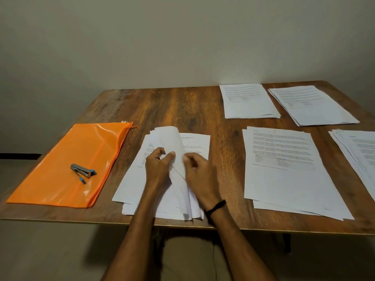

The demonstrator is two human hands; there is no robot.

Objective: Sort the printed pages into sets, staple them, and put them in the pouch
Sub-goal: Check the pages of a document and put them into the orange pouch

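Five stacks of printed pages lie on the wooden surface (pixel 182 110). The middle stack (pixel 132 185) sits loosely fanned in front of the person, its near corners just short of the surface's near edge. Both hands work on it: the left hand (pixel 158 165) has its fingers (pixel 171 154) curled round a bunch of lifted sheets (pixel 170 136), and the right hand (pixel 199 171) pinches the same bunch from the other side. The sheets curl up and back between the two hands. A dark wristband (pixel 216 206) circles the right wrist.

The orange pouch (pixel 71 155) lies flat at the left, zip side toward the middle stack, just beside it but not touching; its near corner comes close to the surface's near-left edge. The stapler (pixel 83 172) rests on top of the pouch.

The near-right stack (pixel 284 183) lies well apart from the middle stack, with a strip of bare wood between them. The right-edge stack (pixel 361 155) is cut off by the frame. Two far stacks — far-middle stack (pixel 248 102) and far-right stack (pixel 312 105) — sit near the back edge, by the wall (pixel 182 47). Open wood runs behind the pouch and the middle stack.
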